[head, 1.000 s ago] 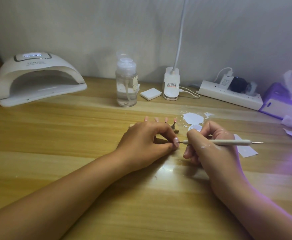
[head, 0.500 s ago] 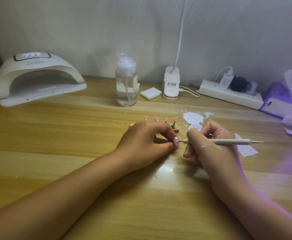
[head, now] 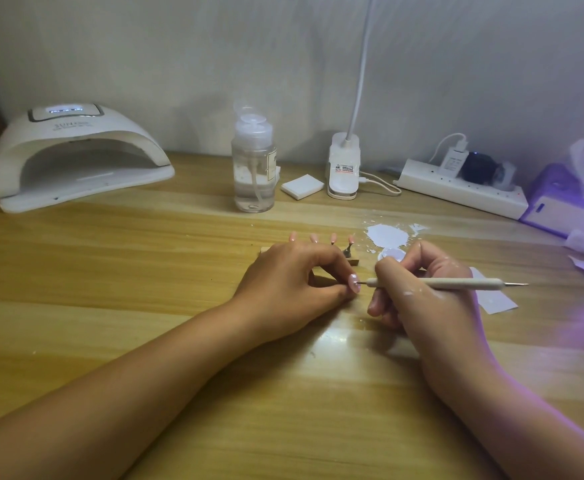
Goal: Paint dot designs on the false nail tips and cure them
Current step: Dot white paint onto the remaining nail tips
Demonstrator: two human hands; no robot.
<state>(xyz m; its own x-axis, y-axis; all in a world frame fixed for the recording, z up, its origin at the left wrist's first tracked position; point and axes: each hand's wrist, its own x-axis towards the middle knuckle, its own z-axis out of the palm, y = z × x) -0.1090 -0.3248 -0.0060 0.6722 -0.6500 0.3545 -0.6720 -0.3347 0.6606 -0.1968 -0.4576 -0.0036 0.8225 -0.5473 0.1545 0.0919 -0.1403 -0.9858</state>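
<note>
Probably a home nail desk: wooden tabletop (head: 145, 271), curing lamp (head: 76, 157), power strip (head: 457, 188).

Left hand (head: 290, 282): rested knuckles-up, fingers curled, thumb and forefinger pinched together at their tips.
Left forearm: bare, ran in from the lower left corner, lying low and flat.
Right hand (head: 418, 289): closed in a pen-style grip, knuckles toward the left hand, white smears across its back.
Right forearm: bare, entered from the lower right.
</note>
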